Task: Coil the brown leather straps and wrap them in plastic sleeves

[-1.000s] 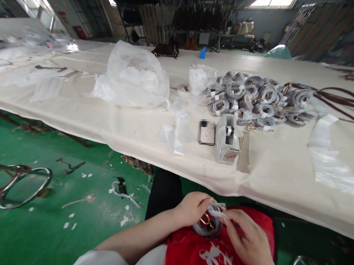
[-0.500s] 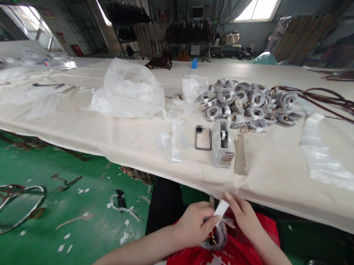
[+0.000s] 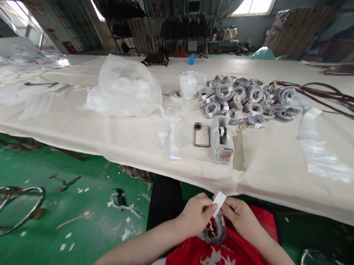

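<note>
Close to my red apron, both hands meet at a coiled strap (image 3: 218,232) in grey-looking clear wrap, with a gold clasp showing on its left. My left hand (image 3: 194,214) is closed, its thumb pressing a blank white paper strip (image 3: 219,203) against the top of the coil. From the other side, my right hand (image 3: 241,216) has curled fingers at the coil's upper edge, by the strip; its fingertips are partly hidden. On the table edge ahead stands a tape dispenser (image 3: 222,144), with narrow grey-beige card strips (image 3: 239,152) beside it.
Many wrapped strap coils (image 3: 245,97) lie heaped behind the dispenser. Left of them are a small clear bag (image 3: 191,85) and a large plastic bag (image 3: 129,89). Brown straps (image 3: 328,98) and a clear plastic sleeve (image 3: 323,150) lie right. A metal-ringed stool (image 3: 29,212) stands on the floor.
The white strip now stands more upright over the coil. My right fingers have come lower, from above the strip to its right side. The view has shifted slightly.
</note>
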A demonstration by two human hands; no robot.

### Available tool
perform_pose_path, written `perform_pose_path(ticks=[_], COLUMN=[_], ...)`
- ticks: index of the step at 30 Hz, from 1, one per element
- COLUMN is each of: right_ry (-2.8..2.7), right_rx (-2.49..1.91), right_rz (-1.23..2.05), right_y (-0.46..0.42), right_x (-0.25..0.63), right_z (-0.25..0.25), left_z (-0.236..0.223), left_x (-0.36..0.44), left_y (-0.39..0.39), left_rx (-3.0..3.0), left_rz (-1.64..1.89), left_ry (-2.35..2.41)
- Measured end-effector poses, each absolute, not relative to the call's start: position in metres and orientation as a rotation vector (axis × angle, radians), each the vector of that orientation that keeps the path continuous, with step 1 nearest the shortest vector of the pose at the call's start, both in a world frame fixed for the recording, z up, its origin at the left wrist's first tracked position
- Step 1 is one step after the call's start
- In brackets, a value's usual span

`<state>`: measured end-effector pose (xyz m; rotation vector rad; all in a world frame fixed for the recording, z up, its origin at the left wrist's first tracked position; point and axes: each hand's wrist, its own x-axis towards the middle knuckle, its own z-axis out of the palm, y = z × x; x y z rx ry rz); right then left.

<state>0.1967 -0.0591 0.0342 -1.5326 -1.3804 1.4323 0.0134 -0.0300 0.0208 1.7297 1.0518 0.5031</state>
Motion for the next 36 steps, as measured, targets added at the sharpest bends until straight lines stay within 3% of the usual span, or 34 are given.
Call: perform_pose_path(ticks=[11,23,28,32,36], right_ry=[-1.478,-1.314,-1.334,-1.656,-2.104], right_rx=[-1.593,-1.701,-1.546,-1.563,-1.559], right_rz=[1.419,1.540,1.686,1.423,1.046], right_y=[-0.065,-0.060,-0.056,-0.058,-0.068], right_x=[0.204,0.205,0.204,0.205,0.203], right_z=[0.041,0.034,0.041,0.044,0.054], left_z=[0.024,0.032,0.037,0.038,0.033], left_x=[0.021,0.015,0.015,0.011,0.005], left_y=[-0.046,-0.053,-0.054,-0.051,-0.044], left_rx=[1.551,1.668,1.669,1.714,1.784], left_rz=[0.702,0.643,0.625,0.630,0.408], left_ry=[1.215,1.195,1.151,1.094,1.001])
